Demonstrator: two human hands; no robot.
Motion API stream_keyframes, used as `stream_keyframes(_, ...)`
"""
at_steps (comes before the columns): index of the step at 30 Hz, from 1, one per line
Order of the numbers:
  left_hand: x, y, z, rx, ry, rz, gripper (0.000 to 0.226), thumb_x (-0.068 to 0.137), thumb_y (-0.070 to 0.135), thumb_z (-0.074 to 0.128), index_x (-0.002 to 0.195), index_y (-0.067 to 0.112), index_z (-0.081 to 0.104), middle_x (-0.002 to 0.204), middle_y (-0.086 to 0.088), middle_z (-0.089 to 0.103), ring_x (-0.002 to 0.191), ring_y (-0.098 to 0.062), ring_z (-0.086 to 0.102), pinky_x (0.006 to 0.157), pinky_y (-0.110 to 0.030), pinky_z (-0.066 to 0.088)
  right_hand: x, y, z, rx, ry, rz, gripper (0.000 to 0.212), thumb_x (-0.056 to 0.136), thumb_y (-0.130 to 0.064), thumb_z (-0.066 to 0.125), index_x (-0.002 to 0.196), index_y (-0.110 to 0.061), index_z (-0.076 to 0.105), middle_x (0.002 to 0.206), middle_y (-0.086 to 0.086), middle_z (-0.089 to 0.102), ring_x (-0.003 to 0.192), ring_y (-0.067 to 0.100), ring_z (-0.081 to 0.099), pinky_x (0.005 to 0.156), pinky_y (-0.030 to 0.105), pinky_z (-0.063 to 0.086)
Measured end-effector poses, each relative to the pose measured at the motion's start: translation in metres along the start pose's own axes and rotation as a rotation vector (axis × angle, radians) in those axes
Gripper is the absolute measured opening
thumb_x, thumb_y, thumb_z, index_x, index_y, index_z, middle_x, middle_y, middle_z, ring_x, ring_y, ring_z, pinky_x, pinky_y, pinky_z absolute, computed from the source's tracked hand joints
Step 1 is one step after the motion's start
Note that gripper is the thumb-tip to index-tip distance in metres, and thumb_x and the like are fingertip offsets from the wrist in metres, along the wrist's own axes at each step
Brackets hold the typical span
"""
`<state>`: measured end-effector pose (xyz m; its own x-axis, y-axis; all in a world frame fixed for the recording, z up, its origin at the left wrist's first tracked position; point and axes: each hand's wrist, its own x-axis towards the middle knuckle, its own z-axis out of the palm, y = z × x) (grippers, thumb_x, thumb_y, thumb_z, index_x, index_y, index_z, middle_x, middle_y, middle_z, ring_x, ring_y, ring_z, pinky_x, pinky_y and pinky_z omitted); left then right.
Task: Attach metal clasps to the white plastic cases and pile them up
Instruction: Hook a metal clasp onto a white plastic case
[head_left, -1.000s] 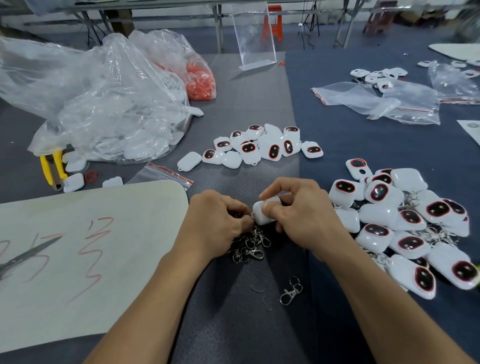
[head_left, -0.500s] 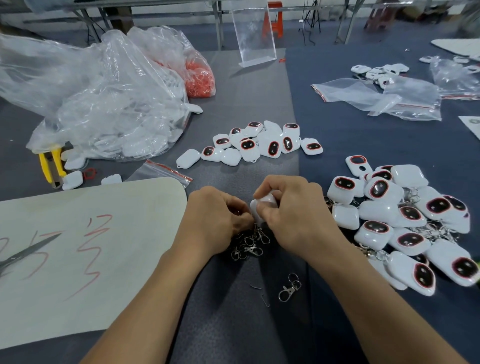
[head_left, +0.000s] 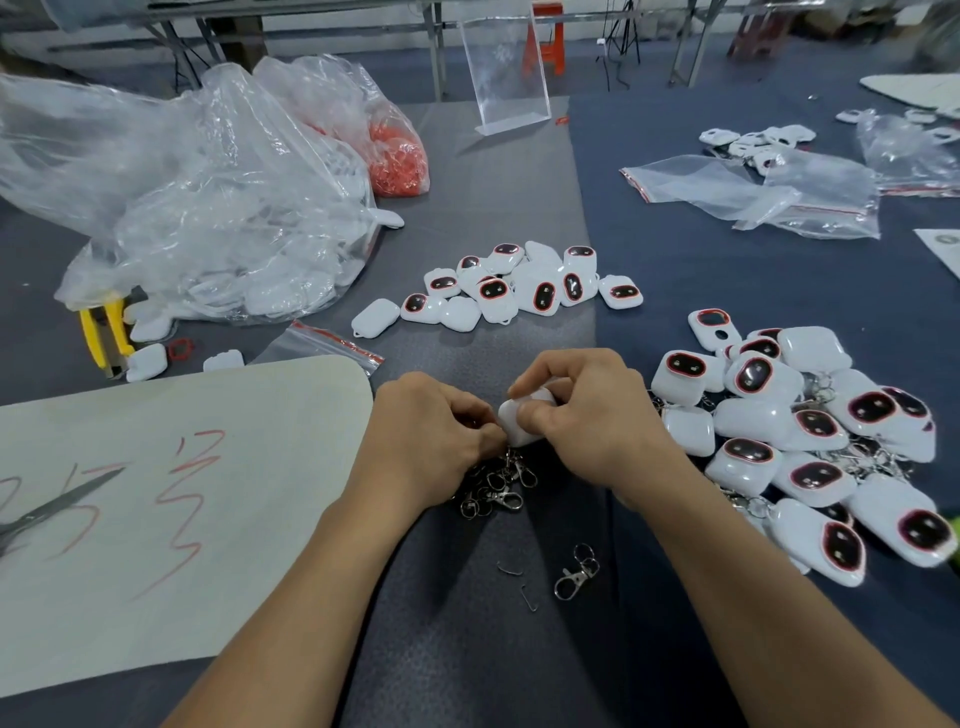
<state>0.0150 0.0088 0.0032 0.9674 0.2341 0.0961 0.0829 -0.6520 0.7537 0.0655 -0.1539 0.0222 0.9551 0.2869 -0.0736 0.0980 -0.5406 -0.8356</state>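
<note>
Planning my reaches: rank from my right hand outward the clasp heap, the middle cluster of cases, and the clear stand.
1. clasp heap, just under the right hand
2. middle cluster of cases, straight ahead
3. clear stand, far back

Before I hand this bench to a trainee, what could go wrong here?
The white case, pinched by the right hand while the left hand works at its edge, could slip into the clasp heap. The loose clasp and wire bits near the right forearm could be swept away. Chains in the finished pile might snag it.

Even soft light, wide-angle edge warp
</note>
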Motion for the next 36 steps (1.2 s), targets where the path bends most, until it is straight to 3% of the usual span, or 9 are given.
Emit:
stream_keyframes(6, 0.000, -0.001, -0.001, 0.032, 0.047, 0.002, 0.020, 0.065, 0.026, 0.087, 0.060, 0.041, 0.074, 0.052, 0.018, 0.065, 0.045, 0.001, 0.057, 0.042, -0.010, 0.040, 0.001, 0.010, 0.004, 0.141, 0.011, 0.010, 0.016, 0.082, -0.015, 0.073, 0.079, -0.031, 0.074, 0.069, -0.005, 0.073, 0.049, 0.004, 0.056, 0.052, 0.020, 0.043)
stream_keyframes(9, -0.003, -0.001, 0.001, 0.056, 0.103, 0.030, 0.017, 0.063, 0.035, 0.085, 0.058, 0.043, 0.071, 0.054, 0.025, 0.062, 0.048, 0.004, 0.056, 0.047, -0.008, 0.037, 0.000, 0.010, 0.006, 0.247, 0.005, 0.031, 0.018, 0.082, -0.012, 0.072, 0.080, -0.030, 0.074, 0.069, -0.004, 0.073, 0.047, 0.011, 0.061, 0.048, 0.021, 0.045)
stream_keyframes(11, -0.004, 0.002, 0.000, 0.079, 0.148, 0.080, 0.011, 0.061, 0.043, 0.075, 0.069, 0.048, 0.070, 0.060, 0.026, 0.061, 0.053, 0.001, 0.055, 0.049, -0.011, 0.037, 0.000, 0.010, 0.007, 0.356, 0.001, 0.078, 0.021, 0.083, -0.007, 0.071, 0.079, -0.027, 0.075, 0.068, 0.001, 0.073, 0.046, 0.017, 0.061, 0.047, 0.023, 0.045)
stream_keyframes(13, -0.005, 0.002, 0.000, 0.077, 0.192, 0.148, 0.026, 0.063, 0.041, 0.070, 0.084, 0.054, 0.067, 0.065, 0.021, 0.063, 0.056, -0.005, 0.056, 0.051, -0.021, 0.043, 0.001, 0.009, 0.006, 0.483, -0.009, 0.119, 0.026, 0.085, 0.001, 0.068, 0.074, -0.021, 0.075, 0.066, 0.004, 0.071, 0.044, 0.020, 0.057, 0.041, 0.021, 0.041)
stream_keyframes(16, -0.004, 0.002, 0.000, -0.023, 0.215, 0.170, 0.024, 0.064, 0.034, 0.074, 0.083, 0.050, 0.071, 0.062, 0.013, 0.064, 0.053, -0.006, 0.055, 0.052, -0.024, 0.046, 0.003, 0.009, 0.002, 0.628, -0.030, 0.153, 0.028, 0.086, 0.009, 0.065, 0.072, -0.014, 0.074, 0.065, 0.009, 0.067, 0.041, 0.019, 0.051, 0.036, 0.020, 0.035)
stream_keyframes(27, -0.001, 0.005, -0.005, -0.428, 0.069, 0.084, 0.034, 0.061, 0.006, 0.094, 0.073, 0.036, 0.081, 0.061, 0.005, 0.071, 0.052, -0.001, 0.053, 0.052, -0.013, 0.041, 0.002, 0.007, -0.013, 0.791, -0.211, 0.242, 0.020, 0.088, 0.009, 0.057, 0.082, -0.003, 0.072, 0.065, 0.015, 0.065, 0.042, 0.021, 0.048, 0.037, 0.021, 0.028)
stream_keyframes(36, -0.006, 0.011, -0.008, -0.657, -0.052, 0.064, 0.022, 0.047, 0.026, 0.093, 0.062, 0.021, 0.078, 0.061, -0.005, 0.072, 0.055, -0.012, 0.060, 0.054, -0.021, 0.047, -0.001, 0.002, -0.017, 0.816, -0.307, 0.215, 0.027, 0.085, 0.007, 0.059, 0.073, -0.009, 0.077, 0.068, 0.016, 0.066, 0.046, 0.019, 0.047, 0.048, 0.026, 0.030)
